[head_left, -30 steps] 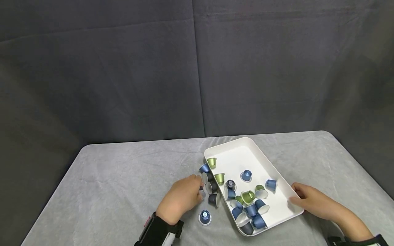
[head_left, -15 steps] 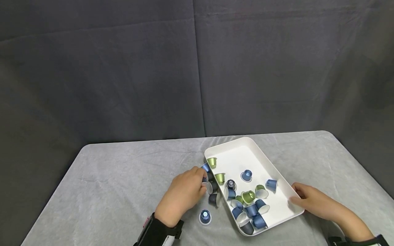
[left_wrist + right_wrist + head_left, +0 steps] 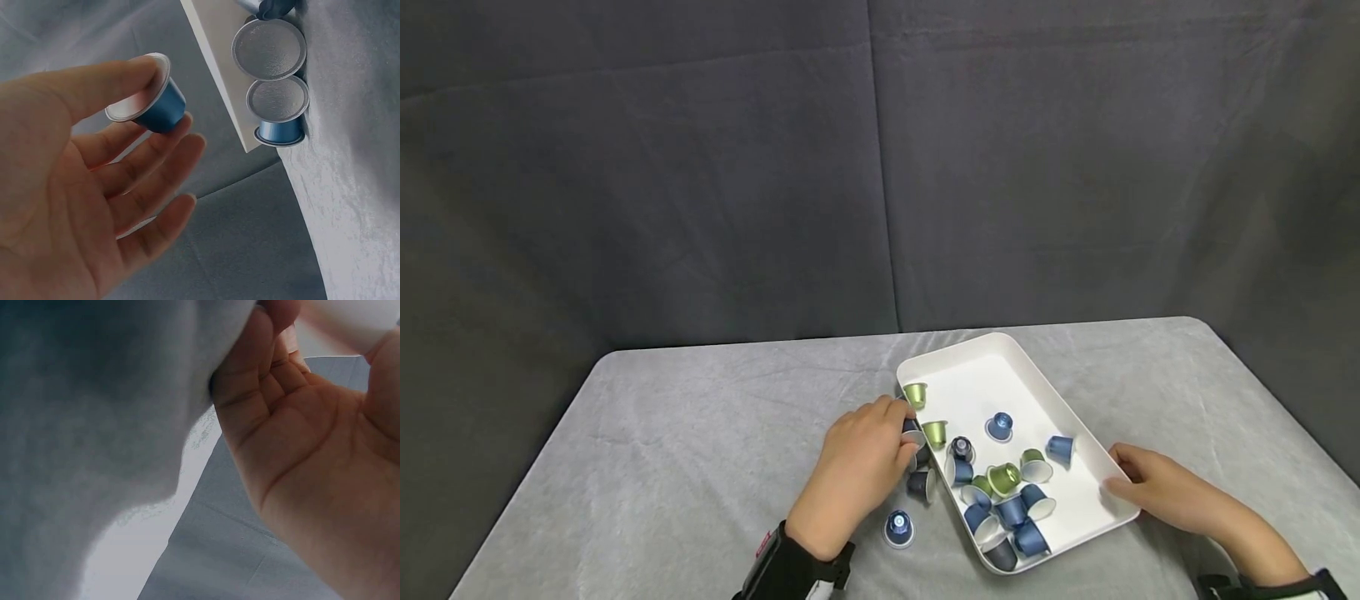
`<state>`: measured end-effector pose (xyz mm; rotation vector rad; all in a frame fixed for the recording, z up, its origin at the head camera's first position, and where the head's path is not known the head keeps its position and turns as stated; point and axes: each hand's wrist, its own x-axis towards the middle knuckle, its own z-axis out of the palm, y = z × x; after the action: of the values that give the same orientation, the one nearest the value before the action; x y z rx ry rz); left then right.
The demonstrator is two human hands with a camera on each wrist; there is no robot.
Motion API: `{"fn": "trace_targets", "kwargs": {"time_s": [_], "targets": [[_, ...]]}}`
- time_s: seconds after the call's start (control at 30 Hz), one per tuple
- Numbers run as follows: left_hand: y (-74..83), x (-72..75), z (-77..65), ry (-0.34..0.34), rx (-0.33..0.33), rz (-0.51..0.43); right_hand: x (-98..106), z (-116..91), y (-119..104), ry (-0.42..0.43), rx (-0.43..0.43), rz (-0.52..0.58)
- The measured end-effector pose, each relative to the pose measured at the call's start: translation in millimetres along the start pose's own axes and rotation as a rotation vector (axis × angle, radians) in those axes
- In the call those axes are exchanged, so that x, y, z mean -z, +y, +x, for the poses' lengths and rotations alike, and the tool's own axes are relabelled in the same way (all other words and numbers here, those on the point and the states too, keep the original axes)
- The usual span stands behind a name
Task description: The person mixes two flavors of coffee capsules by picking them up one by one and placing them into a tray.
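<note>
My left hand [image 3: 859, 468] is beside the left edge of the white tray [image 3: 996, 375]. Between its thumb and fingers it pinches a blue coffee capsule [image 3: 164, 107], whose pale lid lies under the thumb. Several dark capsules [image 3: 921, 486] lie against the tray's outer left side, some half hidden by this hand. At the near right corner of the tray, my right hand [image 3: 1168, 492] grips the rim with the thumb on top; its fingers [image 3: 244, 381] curl below. Inside the tray, blue, green and dark capsules [image 3: 1012, 512] cluster at the near end.
A lone blue capsule [image 3: 898, 528] stands lid down on the grey table [image 3: 700, 450], close to my left wrist. Farther up the tray are a green capsule [image 3: 915, 395] by the left wall and a blue one [image 3: 999, 427] standing near the middle. Dark cloth [image 3: 737, 183] hangs behind.
My left hand has moved up and to the right along the capsules, carrying the pinched capsule nearer the tray's left edge. The right hand and tray stay in place.
</note>
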<state>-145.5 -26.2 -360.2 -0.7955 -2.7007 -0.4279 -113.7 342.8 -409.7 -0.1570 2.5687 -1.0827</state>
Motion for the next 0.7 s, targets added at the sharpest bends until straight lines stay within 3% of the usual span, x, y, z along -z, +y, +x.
{"fn": "trace_targets", "kwargs": {"time_s": [0.3, 0.7], "targets": [[2.6, -3.3, 3.7, 0.055, -0.04, -0.009, -0.5, -1.0, 2.0, 0.014, 0.022, -0.012], [11.3, -5.9, 6.8, 0.028, -0.053, -0.052, 0.0, -1.2, -1.7, 0.018, 0.035, -0.008]]}}
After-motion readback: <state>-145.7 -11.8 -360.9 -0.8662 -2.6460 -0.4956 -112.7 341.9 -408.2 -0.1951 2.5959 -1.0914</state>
